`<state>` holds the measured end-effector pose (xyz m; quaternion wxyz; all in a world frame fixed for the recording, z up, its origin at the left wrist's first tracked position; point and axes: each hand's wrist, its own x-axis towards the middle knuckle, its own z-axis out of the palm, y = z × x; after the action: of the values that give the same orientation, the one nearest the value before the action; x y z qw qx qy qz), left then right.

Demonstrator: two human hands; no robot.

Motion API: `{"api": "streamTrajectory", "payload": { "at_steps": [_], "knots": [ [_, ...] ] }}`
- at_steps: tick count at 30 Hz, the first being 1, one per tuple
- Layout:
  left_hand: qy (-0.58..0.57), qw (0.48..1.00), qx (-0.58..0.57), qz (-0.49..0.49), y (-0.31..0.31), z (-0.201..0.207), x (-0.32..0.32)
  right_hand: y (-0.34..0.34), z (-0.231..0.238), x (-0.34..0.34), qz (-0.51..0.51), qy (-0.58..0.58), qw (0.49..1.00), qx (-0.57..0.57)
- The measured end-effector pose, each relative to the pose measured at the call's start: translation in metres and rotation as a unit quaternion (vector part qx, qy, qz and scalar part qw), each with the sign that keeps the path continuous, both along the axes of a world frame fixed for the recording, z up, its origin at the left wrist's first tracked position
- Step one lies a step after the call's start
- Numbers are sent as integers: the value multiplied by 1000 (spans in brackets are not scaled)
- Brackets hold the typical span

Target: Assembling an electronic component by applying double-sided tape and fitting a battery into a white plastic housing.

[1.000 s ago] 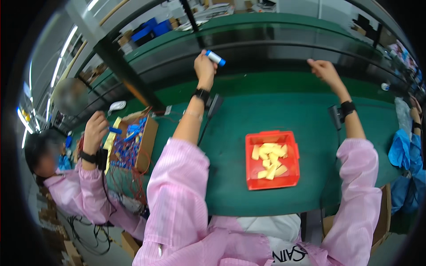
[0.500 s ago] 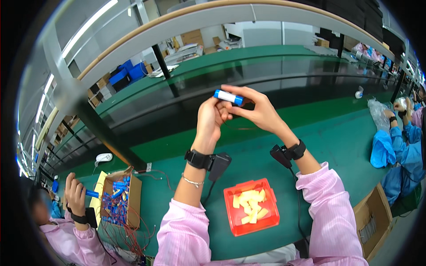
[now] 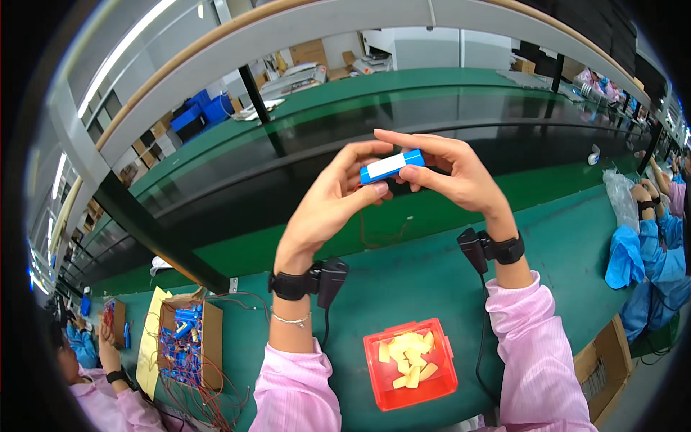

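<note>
A blue battery pack [image 3: 389, 167] with a white label on its face is held up in front of me, above the far side of the bench. My left hand [image 3: 338, 189] has its thumb and fingers at the pack's left end. At the right end, my right hand [image 3: 450, 169] pinches it between thumb and fingers, its index finger stretched along above. Thin wires hang below the pack. Nearer to me stands a red plastic tray [image 3: 412, 396] with several pale yellow pieces [image 3: 410, 358] in it. Both wrists wear black straps with small cabled boxes.
At the left stands a cardboard box [image 3: 211, 345] full of blue battery packs, red wires trailing out. A co-worker's hand [image 3: 108, 349] is beyond it. A dark post [image 3: 162, 234] rises by the bench. Rightward are another co-worker's blue sleeves and an open carton [image 3: 603, 367].
The battery pack has turned, its right end now higher and its label facing me more broadly. My left hand has swung round to its left end. The co-worker's hand at left has lowered.
</note>
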<state>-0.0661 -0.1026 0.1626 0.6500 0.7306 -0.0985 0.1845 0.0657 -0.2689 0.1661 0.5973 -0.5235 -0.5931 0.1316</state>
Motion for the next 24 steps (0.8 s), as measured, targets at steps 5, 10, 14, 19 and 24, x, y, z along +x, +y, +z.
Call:
{"api": "streamTrajectory", "payload": {
  "at_steps": [5,10,14,19,24],
  "knots": [
    [34,989,138,31,0,1,-7,-11,1,5,-27,-48,998,-41],
    [38,953,271,129,-19,9,-10,-21,2,0,-79,-126,988,-47],
    [36,940,302,155,-25,11,-13,-26,7,-8,-100,-151,983,-41],
    [45,969,218,106,-27,5,-11,-27,8,-16,-130,-163,978,-20],
    [30,970,220,102,-37,11,-14,-32,15,-22,-137,-147,979,-37]
  ]
}}
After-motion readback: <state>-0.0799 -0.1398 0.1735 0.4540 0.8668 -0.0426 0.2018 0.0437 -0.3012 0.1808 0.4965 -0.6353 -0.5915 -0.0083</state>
